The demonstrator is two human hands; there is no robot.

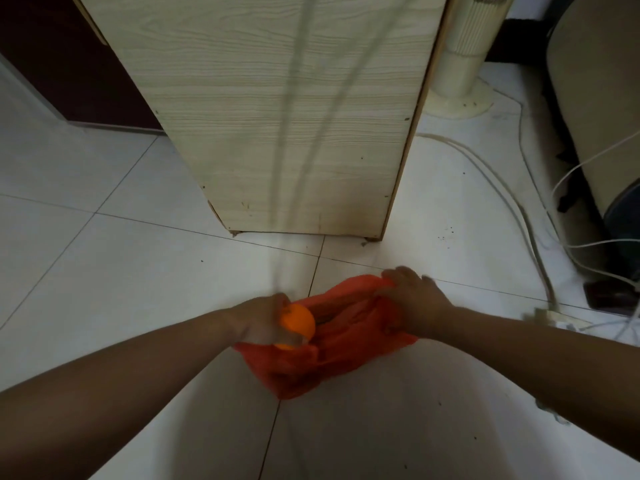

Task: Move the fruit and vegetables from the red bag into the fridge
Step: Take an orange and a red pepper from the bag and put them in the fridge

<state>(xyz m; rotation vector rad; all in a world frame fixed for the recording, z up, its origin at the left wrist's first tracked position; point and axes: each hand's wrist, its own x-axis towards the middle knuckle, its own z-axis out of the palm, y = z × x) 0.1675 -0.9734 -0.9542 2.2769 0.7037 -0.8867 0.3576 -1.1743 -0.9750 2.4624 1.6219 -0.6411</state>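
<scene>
Floor tiles [104,271], pale and glossy, filled most of the head view, with a tall cabinet of light wood grain [277,116] standing upright ahead and a ribbed cream pedestal fan [464,64] just beside its right edge. White cables [512,202] trailed across the tiles on the right toward a power strip [554,318]. No fridge showed anywhere in the picture, so where the produce had to go could not be told from this view. Near the bottom centre, the red bag [332,344] lay crumpled on the floor, its mouth turned up toward the cabinet. The right hand [412,299] was closed around the bag's upper right rim, pinching the thin plastic and holding the mouth apart. The left hand [263,320] was curled around an orange [297,323] at the bag's left edge, fingers wrapped over the top of the fruit, which sat just at or above the rim; blur made it hard to say whether it touched the plastic. Judging by this, the task looked early or midway: one fruit was in hand and not yet stored, and the bag's folds hid whatever else remained inside.
</scene>
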